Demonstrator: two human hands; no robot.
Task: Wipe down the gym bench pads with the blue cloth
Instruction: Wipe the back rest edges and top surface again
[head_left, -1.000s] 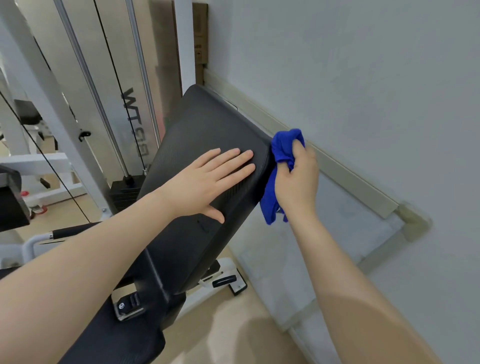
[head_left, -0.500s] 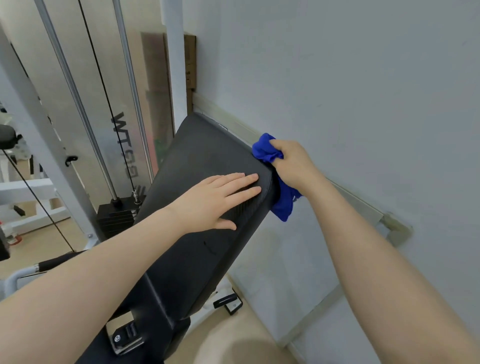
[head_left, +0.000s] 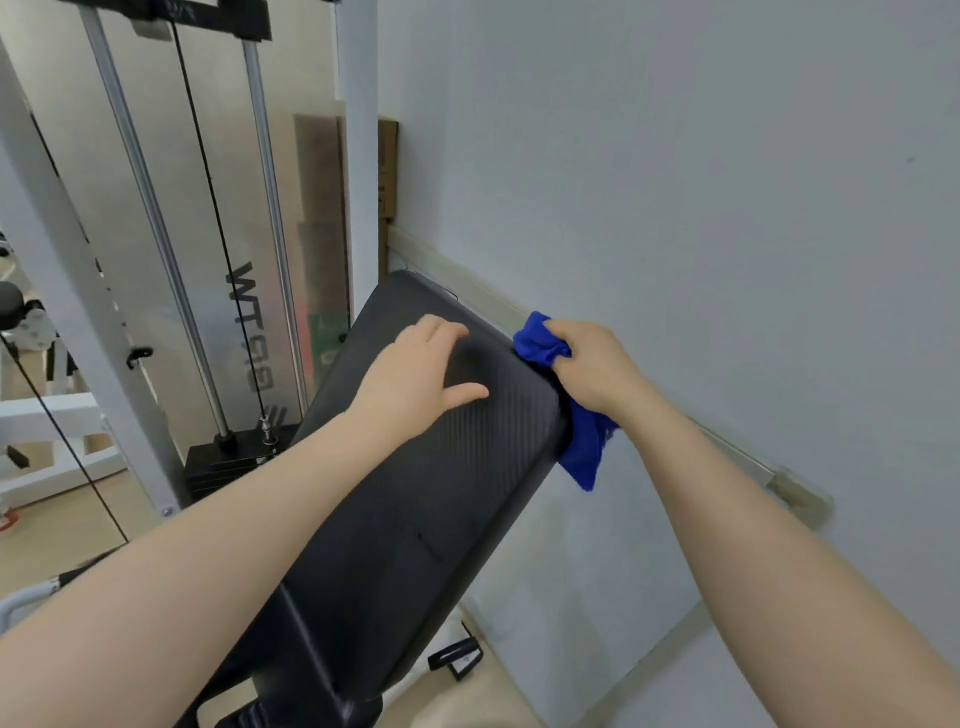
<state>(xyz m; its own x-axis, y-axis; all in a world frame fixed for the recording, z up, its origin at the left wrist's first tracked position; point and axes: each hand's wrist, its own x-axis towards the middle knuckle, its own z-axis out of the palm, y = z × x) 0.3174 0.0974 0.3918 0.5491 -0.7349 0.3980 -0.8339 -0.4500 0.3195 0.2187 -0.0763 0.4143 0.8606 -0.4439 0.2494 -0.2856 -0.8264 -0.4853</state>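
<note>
White cable machine frame (head_left: 78, 291) with steel rods and black weight stack (head_left: 228, 467) at far left. Black bench pad (head_left: 415, 509) tilted up toward the wall. Left hand (head_left: 415, 374) rests on the pad's upper face, fingers loosely bent, grasping nothing. Right hand (head_left: 597, 364) clenched around the blue cloth (head_left: 582, 452), bunched against the pad's right edge, tail hanging down. Grey wall (head_left: 701, 182) just beside.

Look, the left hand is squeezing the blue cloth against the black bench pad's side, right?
Not quite: the head view shows the right hand squeezing the crumpled blue cloth against the black textured bench pad's side. The left hand rests on the pad's top.
</note>
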